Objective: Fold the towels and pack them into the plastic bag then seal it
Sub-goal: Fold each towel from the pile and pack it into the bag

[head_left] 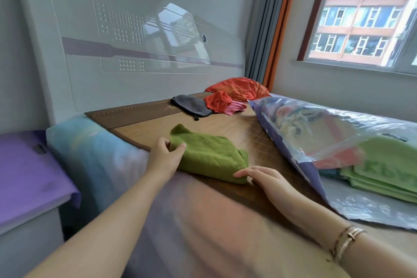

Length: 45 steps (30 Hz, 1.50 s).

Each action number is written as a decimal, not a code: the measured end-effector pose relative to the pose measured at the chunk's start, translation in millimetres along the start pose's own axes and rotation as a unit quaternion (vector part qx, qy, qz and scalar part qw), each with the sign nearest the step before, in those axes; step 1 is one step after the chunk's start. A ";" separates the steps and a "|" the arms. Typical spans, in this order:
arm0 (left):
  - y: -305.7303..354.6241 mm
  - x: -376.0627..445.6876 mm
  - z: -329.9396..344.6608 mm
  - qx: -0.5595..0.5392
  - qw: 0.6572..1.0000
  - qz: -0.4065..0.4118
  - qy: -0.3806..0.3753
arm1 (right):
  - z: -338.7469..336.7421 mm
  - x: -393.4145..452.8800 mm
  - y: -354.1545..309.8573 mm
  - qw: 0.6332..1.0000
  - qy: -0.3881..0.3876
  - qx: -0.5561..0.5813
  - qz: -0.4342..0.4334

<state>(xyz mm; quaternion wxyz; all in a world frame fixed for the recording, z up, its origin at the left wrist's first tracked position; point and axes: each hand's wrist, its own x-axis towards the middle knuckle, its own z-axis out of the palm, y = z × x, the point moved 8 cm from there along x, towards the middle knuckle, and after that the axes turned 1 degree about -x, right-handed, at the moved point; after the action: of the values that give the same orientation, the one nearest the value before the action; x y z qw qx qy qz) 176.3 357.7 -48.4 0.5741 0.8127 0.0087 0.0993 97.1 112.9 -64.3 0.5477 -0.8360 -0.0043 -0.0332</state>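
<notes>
Plainly, head view: only one camera to go by.
Green towel (209, 158): half-folded on the brown mat (225, 128) at the bed's edge, bunched and uneven at its near right corner.
Left hand (165, 156): pinching the towel's left end, thumb on top and fingers tucked beneath.
Right hand (261, 176): fingers straight and spread, tips touching the near right corner, holding nothing.
Plastic bag (316, 133): just right of the towel, propped up, with pale green folded towels (383, 176) already inside; its mouth seems to face the hands, though glare makes that hard to tell.
Remaining cloths: grey (191, 105) and orange-red (220, 101) pieces wait near the headboard.
Risk, fold: the lumpy corner could spring open if pressed unevenly.
Risk, edge: the towel sits near the mat's border and could slide off.
Risk, seal: a bulky fold may keep the bag from closing.
</notes>
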 end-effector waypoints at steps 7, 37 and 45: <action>-2.1 -76.7 24.4 -0.148 0.983 -0.079 -0.071 | -35.5 -89.1 16.7 0.993 0.058 0.098 -0.009; 60.1 -223.7 136.5 -0.317 0.867 -0.204 -0.326 | -114.8 -171.1 27.6 0.963 0.155 0.116 0.185; 47.1 -224.6 137.0 -0.305 0.869 -0.227 -0.317 | -118.1 -179.6 -5.9 0.975 0.221 0.018 0.023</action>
<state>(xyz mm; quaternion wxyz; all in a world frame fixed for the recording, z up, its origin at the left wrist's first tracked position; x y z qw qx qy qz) -25.1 185.2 -82.3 0.7721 0.5604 -0.0204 -0.2991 -88.4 12.3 -22.7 0.5508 -0.7976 0.1361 -0.2047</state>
